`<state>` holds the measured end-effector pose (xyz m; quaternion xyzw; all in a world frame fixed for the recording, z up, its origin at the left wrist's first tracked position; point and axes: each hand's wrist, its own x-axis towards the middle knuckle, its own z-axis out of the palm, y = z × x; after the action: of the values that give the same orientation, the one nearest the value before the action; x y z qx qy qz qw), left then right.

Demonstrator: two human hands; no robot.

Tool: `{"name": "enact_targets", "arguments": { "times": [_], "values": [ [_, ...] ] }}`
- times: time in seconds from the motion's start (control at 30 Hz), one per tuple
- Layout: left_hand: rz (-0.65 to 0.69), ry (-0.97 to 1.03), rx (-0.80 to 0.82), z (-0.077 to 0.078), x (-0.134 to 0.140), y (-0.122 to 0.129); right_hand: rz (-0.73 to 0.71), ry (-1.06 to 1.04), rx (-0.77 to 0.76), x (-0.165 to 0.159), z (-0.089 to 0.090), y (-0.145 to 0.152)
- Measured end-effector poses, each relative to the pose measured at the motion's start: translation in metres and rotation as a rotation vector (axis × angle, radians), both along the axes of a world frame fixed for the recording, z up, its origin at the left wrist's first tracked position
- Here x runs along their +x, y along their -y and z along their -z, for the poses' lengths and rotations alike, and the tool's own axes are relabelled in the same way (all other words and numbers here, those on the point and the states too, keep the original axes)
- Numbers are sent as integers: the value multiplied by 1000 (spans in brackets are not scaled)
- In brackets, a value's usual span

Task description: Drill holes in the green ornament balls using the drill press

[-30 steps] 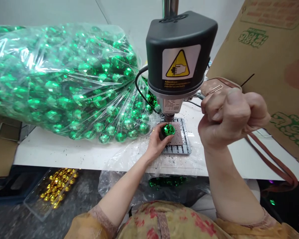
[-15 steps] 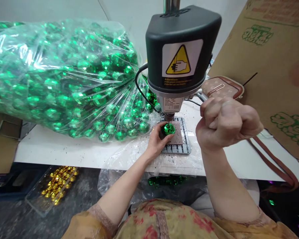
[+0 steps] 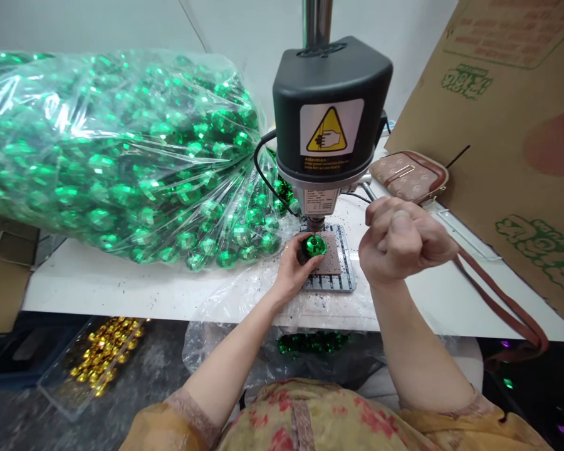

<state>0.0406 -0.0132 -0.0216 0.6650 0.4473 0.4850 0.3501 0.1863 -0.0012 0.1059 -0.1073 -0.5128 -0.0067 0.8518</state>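
A shiny green faceted ball [image 3: 316, 245] rests on the brown board [image 3: 333, 263] over the slotted metal base of a small drill press [image 3: 329, 141]. My left hand [image 3: 294, 268] is closed round it from the left, thumb in front and fingers behind. Right above the ball stands the chuck [image 3: 316, 223], its bit reaching the ball's top; how deep it goes I cannot tell. On the machine's right side, a metal feed lever [image 3: 367, 189] runs into my right hand [image 3: 404, 241], which is clenched in a fist that hides the lever's end.
At left lies a big clear bag [image 3: 122, 163] of green balls. A cardboard box [image 3: 512, 144] and a strapped pouch [image 3: 408, 175] stand at right. Dark shavings dot the white table [image 3: 136, 285]. Below, a clear bin [image 3: 70, 401] contains gold balls; more green pieces [image 3: 313, 342] lie near my lap.
The drill head sits lower, with more of its column showing. My right fist has come down and left with the lever. My left hand still holds the ball in place.
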Motion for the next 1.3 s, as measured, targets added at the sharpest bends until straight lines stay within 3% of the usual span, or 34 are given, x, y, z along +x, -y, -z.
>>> {"name": "enact_targets", "arguments": {
  "times": [0.1,0.27,0.4,0.57,0.67,0.73,0.83,0.93,1.03,1.1,1.17,1.23,1.3],
  "values": [
    [-5,-7,6,1,0,-1,-9,-22,-74,-1,-9,6],
    [-18,10,6,1,1,0,-95,-173,-380,-4,-61,6],
    [-63,91,-10,0,2,5,-217,-197,-438,0,-86,-8],
    [-223,82,3,-2,-3,14,-192,-133,-478,7,-84,-15],
    [-229,110,42,-7,-9,32,-164,-151,-466,6,-83,-15],
    [-138,115,78,-10,-15,54,-159,-167,-442,4,-84,-15],
    [125,33,162,-10,-28,96,-164,-151,-417,3,-84,-15],
    [429,-249,270,4,-44,133,-170,-174,-392,2,-83,-15],
    [599,-595,258,24,-57,152,-176,-205,-366,1,-81,-16],
    [629,-693,232,35,-63,156,-166,-210,-351,0,-80,-16],
    [637,-655,312,39,-66,151,-148,-209,-356,-1,-78,-16],
    [550,-553,480,33,-67,135,-135,-192,-377,-1,-77,-14],
    [360,-470,615,18,-66,105,-124,-186,-392,-1,-77,-13]
  ]
}}
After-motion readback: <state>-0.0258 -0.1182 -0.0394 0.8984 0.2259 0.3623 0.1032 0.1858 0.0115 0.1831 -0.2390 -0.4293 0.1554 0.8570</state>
